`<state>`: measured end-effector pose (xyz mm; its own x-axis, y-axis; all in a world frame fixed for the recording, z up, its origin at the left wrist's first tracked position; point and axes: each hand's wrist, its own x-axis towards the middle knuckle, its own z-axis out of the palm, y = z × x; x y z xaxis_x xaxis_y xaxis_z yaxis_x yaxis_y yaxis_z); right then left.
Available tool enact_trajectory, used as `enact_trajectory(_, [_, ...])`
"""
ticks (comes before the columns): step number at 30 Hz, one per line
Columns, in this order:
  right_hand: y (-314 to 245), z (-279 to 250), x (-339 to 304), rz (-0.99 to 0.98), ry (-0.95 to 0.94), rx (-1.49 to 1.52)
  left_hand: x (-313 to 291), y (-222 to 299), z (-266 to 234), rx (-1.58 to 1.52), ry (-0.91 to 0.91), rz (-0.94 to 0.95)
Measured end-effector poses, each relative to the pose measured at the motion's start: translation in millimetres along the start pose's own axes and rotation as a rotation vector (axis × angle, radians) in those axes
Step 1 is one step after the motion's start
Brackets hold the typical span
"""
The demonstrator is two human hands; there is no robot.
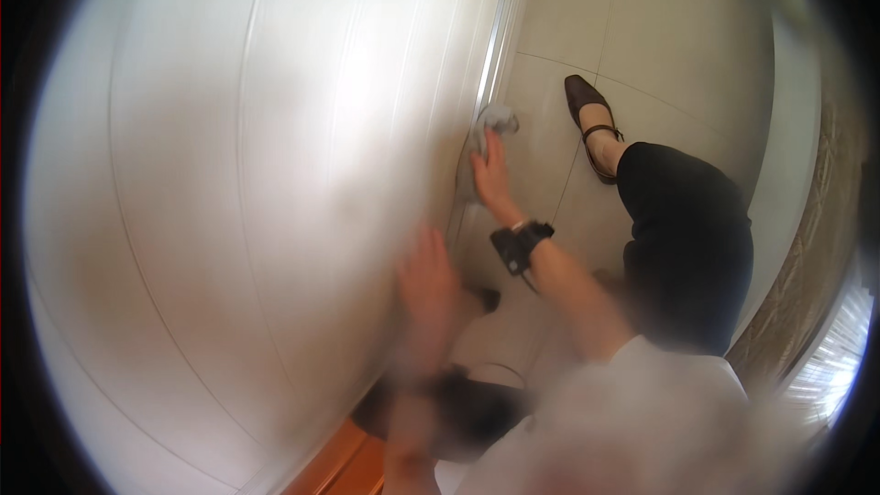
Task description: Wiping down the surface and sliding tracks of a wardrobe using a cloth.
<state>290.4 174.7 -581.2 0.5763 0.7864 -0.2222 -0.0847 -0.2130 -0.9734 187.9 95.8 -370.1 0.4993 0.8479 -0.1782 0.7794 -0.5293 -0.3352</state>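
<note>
My right hand (492, 174) reaches down to the foot of a white panelled surface (302, 147). Its fingers press on a crumpled grey cloth (498, 119), which lies against the strip where the panels meet the floor tiles. A black device is strapped round the right wrist. Nearer to me, my left hand (429, 289) is blurred, its fingers stretched out against the lower part of the panels with nothing seen in them. Part of the left forearm is smeared and hard to make out.
Pale floor tiles (559, 9) run along the right of the panels. My leg in dark trousers (683, 238) and a brown strapped shoe (577, 96) stand to the right. An orange-brown surface (344, 463) shows at the bottom. A brown patterned surface (788, 284) is at far right.
</note>
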Motion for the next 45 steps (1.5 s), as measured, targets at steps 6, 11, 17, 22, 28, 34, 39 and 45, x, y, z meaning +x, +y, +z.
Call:
enact_trajectory(6, [-16,0,-7,0.064,0.038,0.054,7,12,21,-0.048,-0.085,0.034])
enact_trajectory(11, [-26,-38,129,-0.098,0.148,0.128,1,8,16,0.044,-0.139,0.107])
enact_trajectory(17, [-30,-33,140,-0.132,0.142,0.076,9,25,12,-0.133,-0.115,-0.018])
enact_trajectory(22, [-2,26,-2,-0.033,0.072,-0.029,-30,17,49,-0.371,-0.309,-0.121])
enact_trajectory(28, [-1,30,-116,0.133,-0.06,-0.011,-54,7,80,-0.529,-0.629,-0.354])
enact_trajectory(34, [14,18,-174,0.355,-0.571,-0.205,-67,10,79,-0.533,-0.574,-0.476])
enact_trajectory(39, [98,-53,-151,0.101,-1.073,-0.174,-70,43,99,-0.689,-0.572,-0.409])
enact_trajectory(45, [31,-65,-131,1.094,-0.864,0.449,-114,17,121,-0.909,-0.482,-0.606])
